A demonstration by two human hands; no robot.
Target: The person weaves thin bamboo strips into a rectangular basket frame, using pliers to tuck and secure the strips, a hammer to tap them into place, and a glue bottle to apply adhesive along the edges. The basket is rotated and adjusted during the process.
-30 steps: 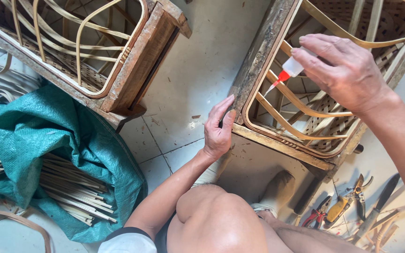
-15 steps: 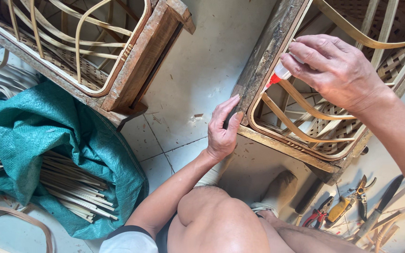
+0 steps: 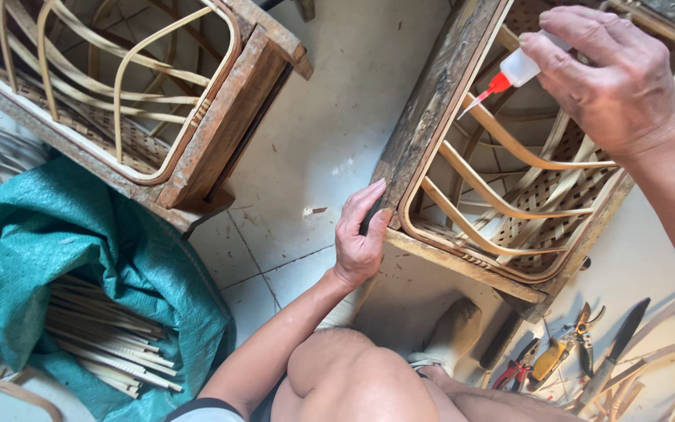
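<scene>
R hand (image 3: 615,74) fingers closed on a small glue bottle (image 3: 519,69), red nozzle aimed at a rattan strip (image 3: 509,148) in the wooden frame (image 3: 431,101). L hand (image 3: 358,234) fingers open, pressing the frame's corner. Gluing step, I'd say; next needs the tip on the joint.

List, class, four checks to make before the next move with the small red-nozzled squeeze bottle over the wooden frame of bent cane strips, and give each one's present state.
1. Right hand grips the small white squeeze bottle with red nozzle: ok.
2. Nozzle points down at a bent cane strip: ok.
3. Left hand steadies the wooden frame at its corner: ok.
4. Nozzle tip touches the cane: cannot tell.
5. Pliers lie apart from the frame: ok.
</scene>
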